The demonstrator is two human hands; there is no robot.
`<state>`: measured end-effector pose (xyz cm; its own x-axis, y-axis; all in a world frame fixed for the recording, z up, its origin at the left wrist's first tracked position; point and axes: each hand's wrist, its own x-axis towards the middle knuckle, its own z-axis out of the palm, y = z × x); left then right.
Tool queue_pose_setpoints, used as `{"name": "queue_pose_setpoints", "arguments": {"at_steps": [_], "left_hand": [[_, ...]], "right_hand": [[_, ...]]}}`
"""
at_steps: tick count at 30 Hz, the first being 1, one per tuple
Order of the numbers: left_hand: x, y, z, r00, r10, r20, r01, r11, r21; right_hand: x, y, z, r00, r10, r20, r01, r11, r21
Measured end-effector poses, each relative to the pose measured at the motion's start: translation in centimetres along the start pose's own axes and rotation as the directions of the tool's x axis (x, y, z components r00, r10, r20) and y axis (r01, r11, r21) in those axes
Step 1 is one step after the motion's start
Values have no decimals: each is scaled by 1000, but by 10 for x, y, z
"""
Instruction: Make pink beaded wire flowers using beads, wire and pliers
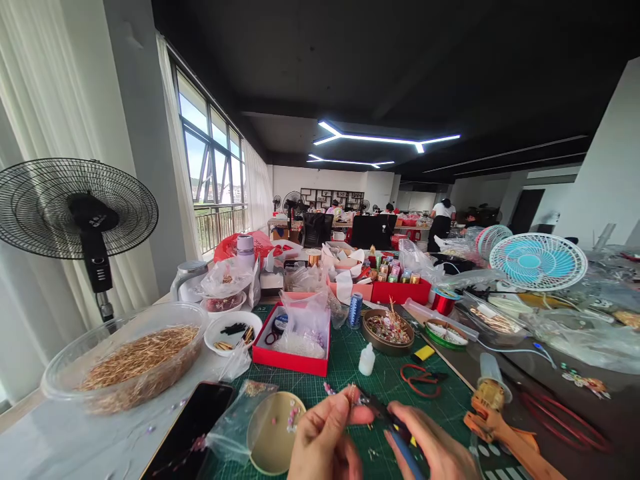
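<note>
My left hand (327, 433) is closed in a pinch on a small beaded piece (329, 388) with pinkish-purple bits, whose exact shape is hard to make out. In my right hand (435, 443) is a pair of pliers (403, 450) with blue and yellow handles. Their dark jaws point left and meet the beaded piece at my left fingertips. Just left of my left hand, a round shallow dish (270, 433) holds a few pink and purple beads. Under both hands lies a green cutting mat (345, 363).
Around the mat stand a red box (290, 365), a white dropper bottle (367, 360), red-handled scissors (420, 381) and a round tin of beads (387, 341). A phone (187, 433) and a tub of golden sticks (125, 360) lie left. An orange tool (493, 420) sits right.
</note>
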<state>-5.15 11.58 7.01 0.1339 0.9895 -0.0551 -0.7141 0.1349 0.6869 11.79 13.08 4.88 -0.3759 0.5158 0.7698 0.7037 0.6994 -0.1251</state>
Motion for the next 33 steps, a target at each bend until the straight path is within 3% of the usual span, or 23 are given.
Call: {"name": "queue_pose_setpoints", "arguments": {"at_steps": [3, 5, 11, 17, 19, 21, 24, 29, 33], "left_hand": [[-1, 12, 2, 979, -198, 55, 203, 972, -122], [-1, 19, 5, 961, -258, 98, 270, 953, -136], [0, 28, 11, 942, -306, 141, 321, 942, -97], [-1, 28, 8, 934, -317, 163, 319, 948, 18], [-4, 30, 7, 958, -253, 138, 231, 960, 158], [-8, 32, 10, 990, -91, 106, 55, 950, 308], [-11, 34, 19, 984, 133, 115, -167, 907, 387], [-13, 28, 34, 974, 221, 48, -226, 937, 266], [-18, 15, 33, 972, 235, 13, -233, 954, 187]], "right_hand": [[8, 0, -8, 1000, -26, -16, 24, 993, -113], [13, -2, -14, 999, -42, -33, 36, 985, -168], [26, -4, -23, 992, -99, -78, 74, 959, -274], [33, -3, -26, 988, -106, -110, 74, 962, -263], [33, -2, -27, 989, -103, -102, 77, 970, -232], [31, -1, -27, 992, -103, -79, 85, 975, -205], [29, 1, -25, 993, -114, -40, 104, 974, -201], [20, 0, -19, 989, -142, -34, 133, 971, -201], [5, 0, -14, 985, -159, -60, 141, 960, -242]]}}
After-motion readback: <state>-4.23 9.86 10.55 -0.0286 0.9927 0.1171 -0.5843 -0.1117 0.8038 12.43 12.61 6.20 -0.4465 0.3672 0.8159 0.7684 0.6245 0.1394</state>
